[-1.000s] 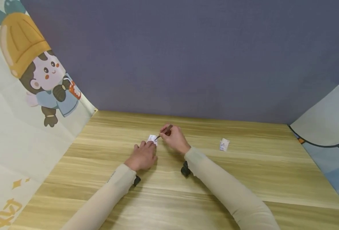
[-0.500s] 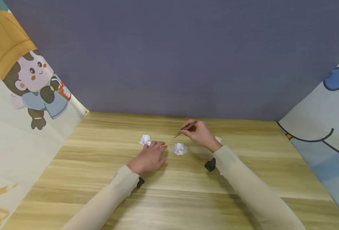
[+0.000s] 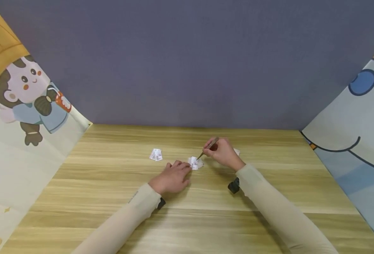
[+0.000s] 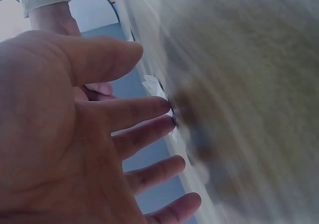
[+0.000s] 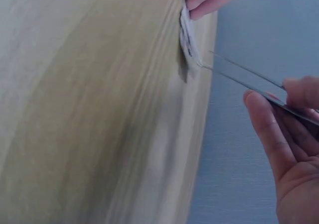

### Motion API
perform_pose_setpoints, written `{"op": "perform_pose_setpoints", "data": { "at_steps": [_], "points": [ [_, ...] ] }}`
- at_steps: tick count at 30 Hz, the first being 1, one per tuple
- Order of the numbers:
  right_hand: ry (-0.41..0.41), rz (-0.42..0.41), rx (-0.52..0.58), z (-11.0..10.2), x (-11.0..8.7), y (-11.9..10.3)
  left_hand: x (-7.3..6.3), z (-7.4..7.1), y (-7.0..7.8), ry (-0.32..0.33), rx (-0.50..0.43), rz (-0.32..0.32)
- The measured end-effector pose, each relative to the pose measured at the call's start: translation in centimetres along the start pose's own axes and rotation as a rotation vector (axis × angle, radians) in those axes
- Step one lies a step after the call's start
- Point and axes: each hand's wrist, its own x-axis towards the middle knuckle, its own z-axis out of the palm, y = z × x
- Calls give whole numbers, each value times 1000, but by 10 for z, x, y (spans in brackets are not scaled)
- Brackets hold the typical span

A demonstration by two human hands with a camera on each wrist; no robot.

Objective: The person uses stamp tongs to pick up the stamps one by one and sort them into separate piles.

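Observation:
My right hand holds a pair of slim tweezers between thumb and fingers. The tweezers' two legs stand apart in the right wrist view, and one tip is right at the edge of a small stack of white printed paper slips. Those slips lie overlapping on the table in front of me. My left hand reaches in from the left with fingers extended, its fingertips at the near left edge of the slips. A second fanned group of slips lies further left.
Behind my right hand, another small slip partly shows. The wood-grain table ends at a dark blue-grey panel. Cartoon-printed cloths flank it on the left and right.
Both hands have moved right from the left group of slips to the middle one. The tweezers have come down to the middle slips, and the left fingertips now reach them. The head view has shifted.

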Motion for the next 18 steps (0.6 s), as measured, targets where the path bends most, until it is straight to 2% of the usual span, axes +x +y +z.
{"op": "perform_pose_setpoints", "data": {
  "at_steps": [6, 18],
  "points": [
    [-5, 27, -5, 3, 0, 0, -1, -1, 1, 1, 2, 7],
    [28, -28, 0, 11, -2, -5, -3, -1, 2, -3, 9, 5]
  ]
}}
